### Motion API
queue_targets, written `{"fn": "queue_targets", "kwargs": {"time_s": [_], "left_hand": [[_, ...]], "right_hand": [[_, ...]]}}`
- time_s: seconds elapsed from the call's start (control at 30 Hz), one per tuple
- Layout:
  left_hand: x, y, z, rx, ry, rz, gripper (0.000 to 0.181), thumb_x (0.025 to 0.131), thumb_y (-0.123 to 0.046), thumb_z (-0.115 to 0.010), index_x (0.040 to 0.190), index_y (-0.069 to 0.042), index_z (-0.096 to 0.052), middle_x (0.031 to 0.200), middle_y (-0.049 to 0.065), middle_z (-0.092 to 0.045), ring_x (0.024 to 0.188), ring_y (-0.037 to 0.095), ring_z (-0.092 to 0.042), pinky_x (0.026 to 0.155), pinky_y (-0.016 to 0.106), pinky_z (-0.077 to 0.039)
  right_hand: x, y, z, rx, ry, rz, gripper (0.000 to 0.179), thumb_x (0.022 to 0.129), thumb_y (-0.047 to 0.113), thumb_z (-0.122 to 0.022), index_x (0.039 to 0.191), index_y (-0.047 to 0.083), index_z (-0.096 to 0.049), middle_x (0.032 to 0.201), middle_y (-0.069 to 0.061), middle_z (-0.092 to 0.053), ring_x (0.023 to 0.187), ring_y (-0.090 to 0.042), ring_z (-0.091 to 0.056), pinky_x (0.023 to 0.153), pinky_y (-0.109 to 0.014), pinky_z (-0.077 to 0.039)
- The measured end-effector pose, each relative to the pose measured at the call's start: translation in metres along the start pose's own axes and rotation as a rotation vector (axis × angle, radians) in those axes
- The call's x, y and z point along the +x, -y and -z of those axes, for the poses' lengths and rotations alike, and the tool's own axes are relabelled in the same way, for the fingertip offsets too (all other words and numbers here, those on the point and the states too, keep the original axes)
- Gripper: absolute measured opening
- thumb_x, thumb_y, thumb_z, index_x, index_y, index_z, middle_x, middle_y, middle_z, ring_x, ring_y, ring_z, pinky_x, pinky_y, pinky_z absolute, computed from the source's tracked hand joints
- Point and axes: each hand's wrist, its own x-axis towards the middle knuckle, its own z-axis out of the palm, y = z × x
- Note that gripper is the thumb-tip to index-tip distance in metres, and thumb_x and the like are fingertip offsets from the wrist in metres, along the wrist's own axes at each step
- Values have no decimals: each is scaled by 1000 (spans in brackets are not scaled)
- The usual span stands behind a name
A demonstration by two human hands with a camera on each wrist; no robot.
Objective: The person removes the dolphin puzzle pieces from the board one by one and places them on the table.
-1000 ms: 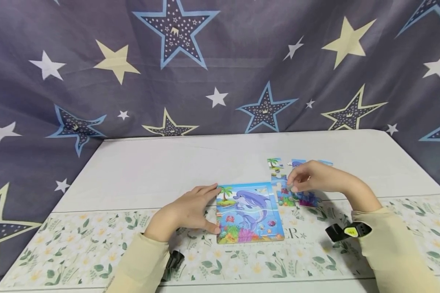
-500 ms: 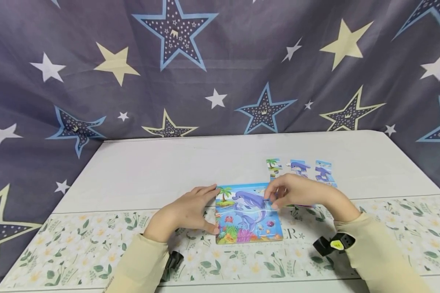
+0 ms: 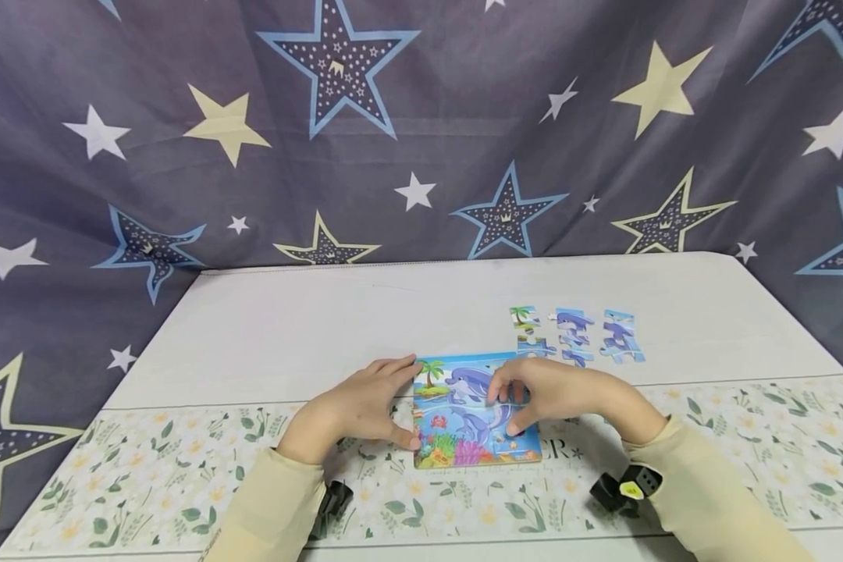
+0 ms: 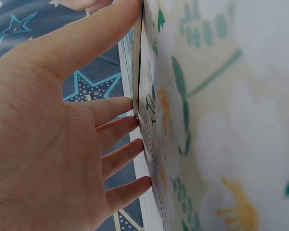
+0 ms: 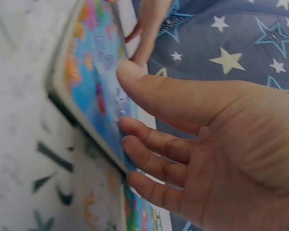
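Observation:
A square dolphin picture puzzle board point(image 3: 439, 421) with a blue border lies flat on the table. My left hand point(image 3: 365, 400) steadies its left side, fingers straight at the upper corner, thumb on the lower edge. The left wrist view shows those fingertips point(image 4: 130, 149) against the board's edge. Over the board's right half is my right hand point(image 3: 555, 394), fingers bent and thumb spread, tips on the picture. In the right wrist view the thumb point(image 5: 135, 77) and fingers touch the board's face; whether a puzzle piece lies between them I cannot tell.
Loose puzzle pieces stand beyond the right hand: palm-tree pieces point(image 3: 525, 316), dolphin pieces point(image 3: 573, 321) and a right-hand column point(image 3: 620, 336). The right hand hides the lower ones. A floral strip point(image 3: 183, 468) crosses the white table point(image 3: 309, 320); a starry curtain point(image 3: 365, 179) hangs behind.
My right hand has moved left and down from the loose pieces onto the board's right half, uncovering the upper loose pieces. The left hand has stayed at the board's left edge.

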Motion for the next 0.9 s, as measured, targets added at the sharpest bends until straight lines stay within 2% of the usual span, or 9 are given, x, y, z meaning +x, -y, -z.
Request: {"fn": "queue_targets", "kwargs": {"time_s": [0.3, 0.63, 0.9], "left_hand": [[3, 0, -1, 9, 4, -3, 109, 73, -50, -85, 157, -10, -28, 163, 6, -21, 148, 29, -21, 117, 55, -22], [-1, 0, 1, 14, 2, 2, 109, 73, -50, -85, 157, -10, -28, 163, 7, -21, 148, 30, -22, 116, 57, -23], [0, -2, 1, 14, 5, -4, 110, 73, -50, -85, 157, -9, -28, 163, 7, -21, 147, 30, -22, 116, 56, -23]], "right_hand": [[-4, 4, -9, -37, -9, -40, 35, 81, 15, -83, 111, 15, -65, 99, 2, -53, 91, -18, -48, 78, -32, -45], [-3, 7, -15, -156, -2, -66, 43, 79, 17, -85, 116, 19, -63, 103, 7, -51, 95, -16, -47, 82, -39, -44], [-5, 7, -16, -147, 8, -80, 44, 80, 18, -84, 117, 17, -62, 105, 6, -51, 97, -14, -48, 84, -37, -47]]}}
